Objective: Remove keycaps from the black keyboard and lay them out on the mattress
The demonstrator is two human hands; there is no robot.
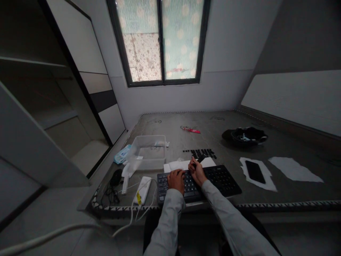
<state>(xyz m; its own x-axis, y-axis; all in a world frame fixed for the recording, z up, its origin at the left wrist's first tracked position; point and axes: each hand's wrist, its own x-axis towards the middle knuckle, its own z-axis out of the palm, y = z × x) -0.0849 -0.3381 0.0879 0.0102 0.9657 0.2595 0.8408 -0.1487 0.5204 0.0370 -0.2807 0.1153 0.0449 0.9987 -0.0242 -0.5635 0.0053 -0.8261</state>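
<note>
A black keyboard (223, 179) lies near the front edge of the mattress. Rows of loose black keycaps (199, 153) are set out beyond it. My left hand (176, 180) rests on the keyboard's left part, fingers bent over the keys; whether a small piece is under the fingertips cannot be made out. Over the middle of the keyboard, my right hand (197, 173) is raised with its fingers closed around a dark slim object, too dim to name. White paper (183, 165) lies just behind the keyboard, partly covered by my hands.
Left of the keyboard are a clear plastic box (151, 161), a blue face mask (122, 154), a white power strip (143, 191) with cables and a black mouse (116, 177). Rightward lie a phone (255, 171) on paper and a black cap (246, 137). A red packet (191, 130) lies farther back.
</note>
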